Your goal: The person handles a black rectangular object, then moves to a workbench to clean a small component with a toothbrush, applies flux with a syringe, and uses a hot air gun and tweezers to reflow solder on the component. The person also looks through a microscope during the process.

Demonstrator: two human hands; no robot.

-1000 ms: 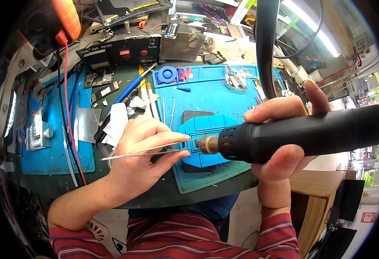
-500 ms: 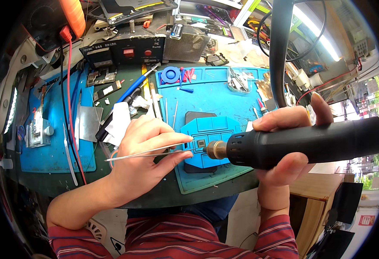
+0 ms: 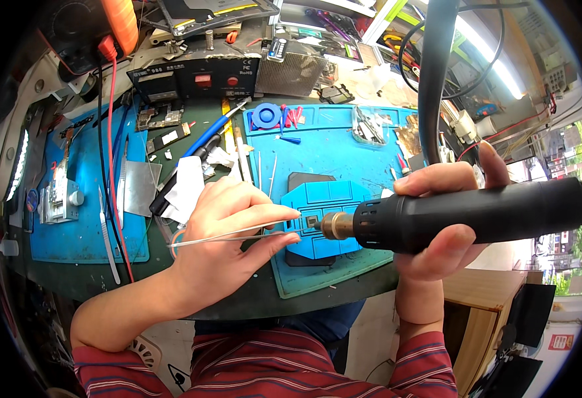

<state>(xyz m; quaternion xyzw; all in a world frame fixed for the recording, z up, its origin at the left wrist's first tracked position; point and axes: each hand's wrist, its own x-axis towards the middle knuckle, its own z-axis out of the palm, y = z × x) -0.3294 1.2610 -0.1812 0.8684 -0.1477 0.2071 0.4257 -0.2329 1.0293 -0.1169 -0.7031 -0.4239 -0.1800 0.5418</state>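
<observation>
Apparently midway: chip [image 3: 311,221] seated in blue holder [image 3: 330,191], just beyond left fingertips; remainder unclear. Left hand [image 3: 218,215] pinches tweezers [image 3: 191,242]; right hand [image 3: 430,264] grasps hot-air gun [image 3: 496,213].

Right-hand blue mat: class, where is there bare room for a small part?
Bare mat lies between the clear box and the blue holder. The holder's middle is crowded: tweezers and the brass-coloured nozzle point there.

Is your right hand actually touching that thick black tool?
Touching: the head view shows the right hand gripping the black tool along both edges.
</observation>
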